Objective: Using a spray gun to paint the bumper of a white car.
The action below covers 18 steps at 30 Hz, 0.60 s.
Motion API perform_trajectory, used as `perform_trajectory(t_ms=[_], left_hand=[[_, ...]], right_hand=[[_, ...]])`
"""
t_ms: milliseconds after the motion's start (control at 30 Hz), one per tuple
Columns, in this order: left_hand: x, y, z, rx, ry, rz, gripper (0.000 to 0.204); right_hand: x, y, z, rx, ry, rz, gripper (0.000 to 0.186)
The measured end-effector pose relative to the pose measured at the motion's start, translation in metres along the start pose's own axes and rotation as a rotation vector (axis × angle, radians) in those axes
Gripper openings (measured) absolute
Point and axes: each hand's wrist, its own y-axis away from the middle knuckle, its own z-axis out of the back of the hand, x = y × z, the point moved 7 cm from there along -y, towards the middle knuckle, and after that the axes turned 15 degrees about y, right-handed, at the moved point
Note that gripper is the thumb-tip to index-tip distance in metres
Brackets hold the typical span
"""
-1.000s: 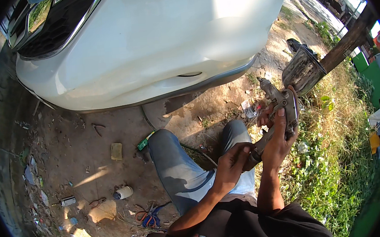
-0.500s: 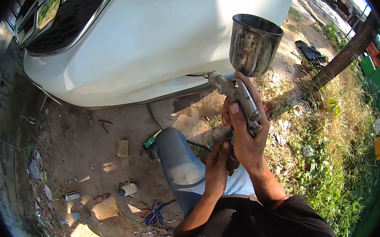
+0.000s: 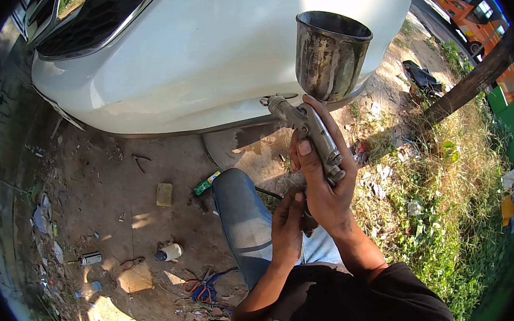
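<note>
A metal spray gun [image 3: 317, 135] with a paint-stained cup [image 3: 329, 62] on top is in my right hand [image 3: 330, 194]. Its fingers wrap round the body and handle, and the nozzle points up and left toward the white car bumper [image 3: 200, 74]. My left hand [image 3: 286, 228] is closed at the lower end of the handle, where a dark hose [image 3: 267, 191] comes in. The fitting there is mostly hidden by the fingers. The inside of the cup looks dark; I cannot tell what it holds.
On the ground to the left lie a yellowish block [image 3: 164, 194], a green box [image 3: 207, 182], pliers [image 3: 141, 162], a white bottle [image 3: 171, 252], a spray can [image 3: 91, 259] and a blue-orange bundle [image 3: 204, 289]. Weeds [image 3: 434, 230] and a leaning post [image 3: 467, 84] stand right.
Both hands and the spray gun have shifted slightly left, with the cup also a little higher. An orange vehicle has come into view on the road at the far right.
</note>
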Motion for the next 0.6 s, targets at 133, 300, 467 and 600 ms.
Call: perform_trajectory(t_ms=[133,300,467,600], left_hand=[[-0.005,0.000,0.009,-0.005,0.019,-0.041,0.035],[-0.007,0.002,0.011,-0.006,0.032,-0.048,0.038],[-0.005,0.008,0.016,-0.010,0.017,-0.022,0.038],[0.003,0.010,0.026,0.045,0.027,-0.016,0.037]], right_hand=[[-0.001,0.001,-0.012,0.042,0.041,0.039,0.050],[0.004,0.004,-0.016,0.077,0.054,0.067,0.054],[0.000,0.011,-0.014,0.090,0.045,0.059,0.053],[-0.016,0.028,-0.004,0.082,-0.014,-0.051,0.049]])
